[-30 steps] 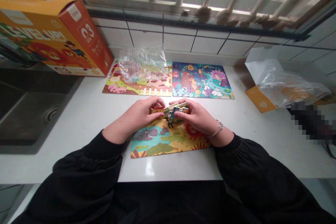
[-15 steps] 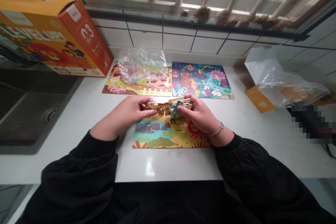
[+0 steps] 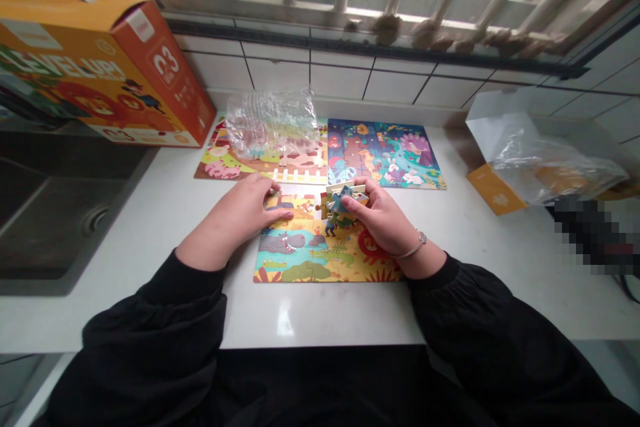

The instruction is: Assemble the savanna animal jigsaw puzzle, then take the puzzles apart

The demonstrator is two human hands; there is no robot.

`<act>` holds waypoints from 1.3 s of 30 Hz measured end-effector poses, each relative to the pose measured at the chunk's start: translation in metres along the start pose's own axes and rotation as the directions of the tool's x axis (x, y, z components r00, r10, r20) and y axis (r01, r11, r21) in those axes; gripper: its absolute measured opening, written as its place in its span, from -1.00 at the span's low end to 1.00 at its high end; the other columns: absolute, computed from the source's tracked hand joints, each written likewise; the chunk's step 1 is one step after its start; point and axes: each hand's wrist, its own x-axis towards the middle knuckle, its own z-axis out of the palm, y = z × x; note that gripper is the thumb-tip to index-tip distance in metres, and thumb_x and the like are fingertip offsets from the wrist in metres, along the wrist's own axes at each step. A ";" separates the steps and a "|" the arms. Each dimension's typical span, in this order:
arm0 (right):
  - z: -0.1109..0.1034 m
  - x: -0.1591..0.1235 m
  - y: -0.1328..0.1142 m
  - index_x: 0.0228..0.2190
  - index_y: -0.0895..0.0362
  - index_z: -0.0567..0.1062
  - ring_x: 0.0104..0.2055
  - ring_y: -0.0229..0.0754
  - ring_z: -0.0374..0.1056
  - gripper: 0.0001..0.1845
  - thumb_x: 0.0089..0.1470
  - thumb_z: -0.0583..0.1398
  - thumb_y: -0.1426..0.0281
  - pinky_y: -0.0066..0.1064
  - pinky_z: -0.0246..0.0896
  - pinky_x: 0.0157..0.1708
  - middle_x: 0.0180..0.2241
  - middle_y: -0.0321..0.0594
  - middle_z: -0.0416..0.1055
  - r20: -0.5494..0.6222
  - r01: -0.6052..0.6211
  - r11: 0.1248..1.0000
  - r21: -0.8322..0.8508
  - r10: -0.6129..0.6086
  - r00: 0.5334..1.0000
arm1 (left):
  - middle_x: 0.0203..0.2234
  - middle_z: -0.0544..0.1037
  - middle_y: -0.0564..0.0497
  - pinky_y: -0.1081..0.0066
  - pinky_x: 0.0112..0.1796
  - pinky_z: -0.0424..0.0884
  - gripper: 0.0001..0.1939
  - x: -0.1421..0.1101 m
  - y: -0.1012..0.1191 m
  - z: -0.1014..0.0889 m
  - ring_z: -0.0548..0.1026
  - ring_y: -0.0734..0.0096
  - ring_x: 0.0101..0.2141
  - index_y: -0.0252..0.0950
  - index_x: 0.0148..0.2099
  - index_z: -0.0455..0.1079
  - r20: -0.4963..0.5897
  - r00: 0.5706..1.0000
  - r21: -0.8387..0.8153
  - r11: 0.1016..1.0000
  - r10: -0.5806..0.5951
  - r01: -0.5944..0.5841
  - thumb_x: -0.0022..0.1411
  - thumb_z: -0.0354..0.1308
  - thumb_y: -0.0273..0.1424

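Note:
A jigsaw puzzle (image 3: 300,253) with a hippo and a lion lies partly assembled on the counter in front of me. My left hand (image 3: 245,210) rests at its upper left corner, thumb and fingers apart, the thumb touching the pieces there. In my right hand (image 3: 377,213) is a small stack of puzzle pieces (image 3: 345,200), pinched between thumb and fingers above the puzzle's upper part. The top piece is blue. That hand and the stack hide some of the puzzle's upper right.
Behind lie a farm-scene puzzle (image 3: 225,169) under a clear plastic bag (image 3: 273,123) and a night-forest puzzle (image 3: 395,153). A large orange box (image 3: 165,73) stands left beside the sink (image 3: 75,213). An open box (image 3: 495,190) holding plastic wrap sits at right on the counter (image 3: 320,320).
The piece my left hand held has gone down into the puzzle's upper left, and the fingers have loosened from it. My right hand keeps the stack, almost unmoved.

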 end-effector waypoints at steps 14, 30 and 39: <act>0.002 -0.001 -0.003 0.02 0.00 0.43 -0.23 -0.16 0.51 -0.44 0.22 0.47 -0.02 -0.32 0.46 -0.24 -0.17 -0.26 0.56 0.056 -0.023 0.998 -0.064 0.027 0.998 | -0.34 0.55 0.08 0.33 -0.33 0.31 -0.62 -0.006 0.016 -0.007 0.51 0.25 -0.33 -0.18 -0.15 0.40 0.081 0.996 -0.408 0.911 -0.034 0.064 0.16 0.48 -0.15; 0.001 -0.002 -0.002 0.02 -0.02 0.48 -0.18 -0.17 0.55 -0.46 0.19 0.52 0.04 -0.32 0.55 -0.14 -0.11 -0.25 0.61 0.098 -0.021 0.993 0.116 0.010 0.995 | -0.26 0.75 -0.05 0.35 -0.27 0.65 -0.43 -0.010 0.022 -0.011 0.72 0.22 -0.28 -0.24 -0.05 0.56 0.217 0.947 -0.836 0.456 -0.237 0.306 0.02 0.67 -0.09; 0.014 -0.007 -0.002 0.18 -0.04 0.62 0.08 -0.02 0.59 -0.36 0.15 0.55 0.06 -0.18 0.56 0.11 0.12 -0.16 0.65 0.145 -0.049 0.990 0.133 0.030 0.989 | -0.14 0.76 -0.08 0.27 -0.24 0.67 -0.41 -0.019 0.049 -0.010 0.74 0.11 -0.19 -0.21 0.10 0.55 0.143 0.982 -0.837 0.514 -0.125 0.187 0.20 0.57 0.01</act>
